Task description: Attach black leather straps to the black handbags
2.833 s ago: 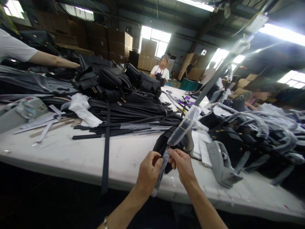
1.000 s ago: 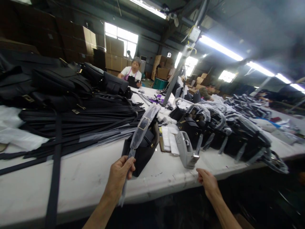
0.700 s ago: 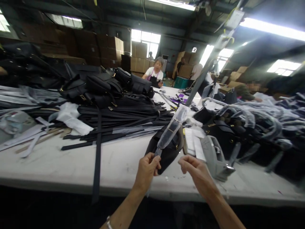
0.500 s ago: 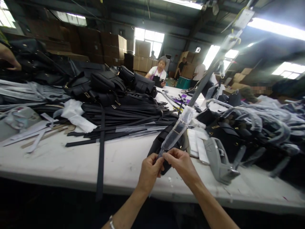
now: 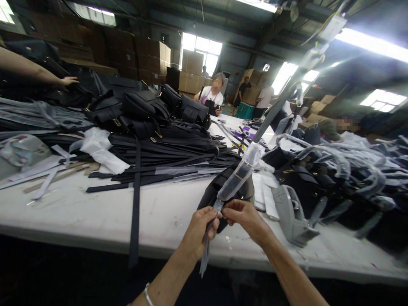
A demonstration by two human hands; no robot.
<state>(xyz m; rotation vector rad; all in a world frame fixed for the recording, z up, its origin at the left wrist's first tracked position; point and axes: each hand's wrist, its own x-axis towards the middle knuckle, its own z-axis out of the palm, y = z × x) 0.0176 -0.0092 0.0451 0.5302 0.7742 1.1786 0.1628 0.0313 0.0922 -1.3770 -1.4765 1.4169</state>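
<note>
In the head view, my left hand (image 5: 204,225) is closed around a bag strap (image 5: 234,185) sleeved in clear plastic. A narrow wrapped tail (image 5: 205,257) hangs below that fist, past the table's front edge. My right hand (image 5: 242,216) pinches the edge of the plastic just above and right of the left fingers; the exact bit between its fingertips is hidden. Small gold buckle parts show through the sleeve. Behind the strap a black handbag (image 5: 208,193) rests on the white table (image 5: 165,212), partly covered by strap and hands.
A grey tape dispenser (image 5: 291,216) stands at right, beside white slips (image 5: 267,193). Wrapped black bags (image 5: 302,182) crowd the right side. Black straps (image 5: 178,148) and bags (image 5: 143,106) pile up at left. A co-worker's arm (image 5: 35,70) reaches in there. Another person (image 5: 212,95) works across the table.
My left hand has shifted slightly down, and the strap's tail now shows beneath it. My right hand has moved slightly right. The co-worker's arm at left reaches further over the bags.
</note>
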